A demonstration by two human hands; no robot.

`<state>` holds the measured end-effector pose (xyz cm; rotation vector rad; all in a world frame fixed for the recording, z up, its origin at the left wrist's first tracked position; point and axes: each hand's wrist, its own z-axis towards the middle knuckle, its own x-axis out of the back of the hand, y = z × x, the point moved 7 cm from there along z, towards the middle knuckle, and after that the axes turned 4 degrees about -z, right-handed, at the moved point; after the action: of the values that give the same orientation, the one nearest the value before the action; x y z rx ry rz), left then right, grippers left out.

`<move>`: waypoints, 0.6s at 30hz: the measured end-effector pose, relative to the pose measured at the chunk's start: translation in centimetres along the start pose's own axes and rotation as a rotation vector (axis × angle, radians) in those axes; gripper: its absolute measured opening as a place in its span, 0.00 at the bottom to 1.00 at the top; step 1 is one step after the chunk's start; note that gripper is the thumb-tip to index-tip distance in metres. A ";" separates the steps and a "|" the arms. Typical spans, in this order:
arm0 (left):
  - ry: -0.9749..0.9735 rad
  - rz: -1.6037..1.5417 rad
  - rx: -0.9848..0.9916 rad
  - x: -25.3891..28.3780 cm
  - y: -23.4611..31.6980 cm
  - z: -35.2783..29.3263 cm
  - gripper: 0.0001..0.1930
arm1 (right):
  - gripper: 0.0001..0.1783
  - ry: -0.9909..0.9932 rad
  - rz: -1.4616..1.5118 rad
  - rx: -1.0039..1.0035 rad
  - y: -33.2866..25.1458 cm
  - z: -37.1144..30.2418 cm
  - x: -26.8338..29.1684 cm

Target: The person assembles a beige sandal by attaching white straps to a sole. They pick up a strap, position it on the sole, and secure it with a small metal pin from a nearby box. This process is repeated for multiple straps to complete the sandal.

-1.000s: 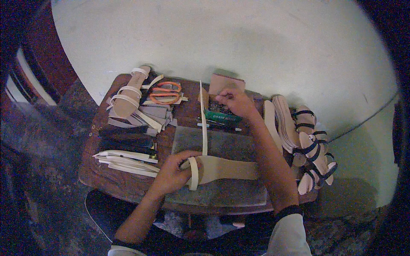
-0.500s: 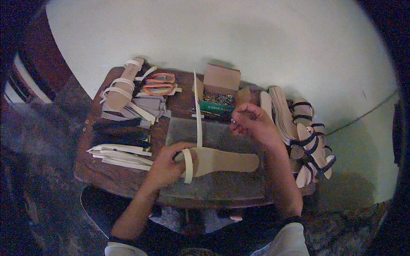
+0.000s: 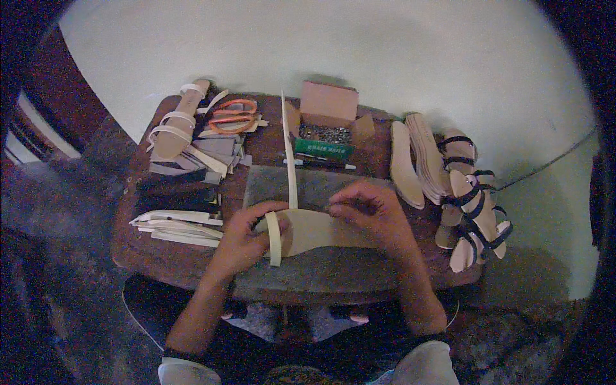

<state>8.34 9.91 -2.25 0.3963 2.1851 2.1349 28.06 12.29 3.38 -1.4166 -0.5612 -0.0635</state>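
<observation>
A beige sandal sole [image 3: 314, 232] lies crosswise near the middle of the table, its heel half hidden under my right hand. My left hand [image 3: 244, 240] is closed around its toe end. A cream strap [image 3: 274, 239] crosses the sole by those fingers, and a long thin cream strip [image 3: 289, 147] runs from the sole's far edge toward the back. My right hand [image 3: 367, 208] hovers over the sole with thumb and fingers pinched together; what is between them is too small to make out. A grey mat [image 3: 282, 277] lies beneath the sole.
Behind the mat stands an open cardboard box [image 3: 328, 101] of small metal nails [image 3: 326, 135], with a pen [image 3: 327, 163] before it. Orange-handled scissors [image 3: 232, 117], a white-strapped sandal [image 3: 176, 131] and cream strips [image 3: 179, 228] lie left. Stacked soles [image 3: 423, 157] and black-strapped sandals [image 3: 475, 205] fill the right.
My right hand has moved from beside the nail box down and toward me, over the sole. My left hand keeps its hold at the toe end. The view has shifted slightly.
</observation>
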 end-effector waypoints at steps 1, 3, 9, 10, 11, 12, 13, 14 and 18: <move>0.003 0.023 -0.026 0.0 0.5 0.0 0.16 | 0.07 0.021 -0.092 0.054 -0.8 0.0 -0.7; 0.002 0.048 -0.049 0.0 0.8 0.0 0.17 | 0.06 0.034 -0.186 0.118 -1.3 0.2 -1.8; -0.042 -0.008 0.006 -0.1 0.0 0.1 0.20 | 0.09 -0.009 -0.322 0.314 -1.1 0.4 -3.7; -0.044 -0.019 0.012 -0.2 0.2 0.0 0.20 | 0.09 -0.028 -0.348 0.337 -1.4 0.5 -3.8; -0.048 -0.029 0.018 -0.2 0.3 0.0 0.20 | 0.09 -0.047 -0.375 0.360 -1.6 0.5 -4.0; -0.055 -0.013 -0.012 -0.3 0.5 0.1 0.20 | 0.09 -0.051 -0.361 0.357 -1.5 0.6 -4.1; -0.062 0.003 -0.043 -0.3 0.7 0.1 0.20 | 0.09 -0.055 -0.348 0.354 -1.4 0.7 -4.2; -0.069 0.020 -0.073 -0.4 0.8 0.2 0.20 | 0.08 -0.059 -0.334 0.351 -1.3 0.8 -4.3; -0.083 -0.010 -0.078 -0.5 0.6 0.3 0.20 | 0.08 -0.041 -0.314 0.339 -0.5 1.0 -4.2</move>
<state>8.97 10.12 -1.73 0.4590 2.0489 2.1495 23.90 11.95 2.21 -0.9946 -0.7862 -0.1813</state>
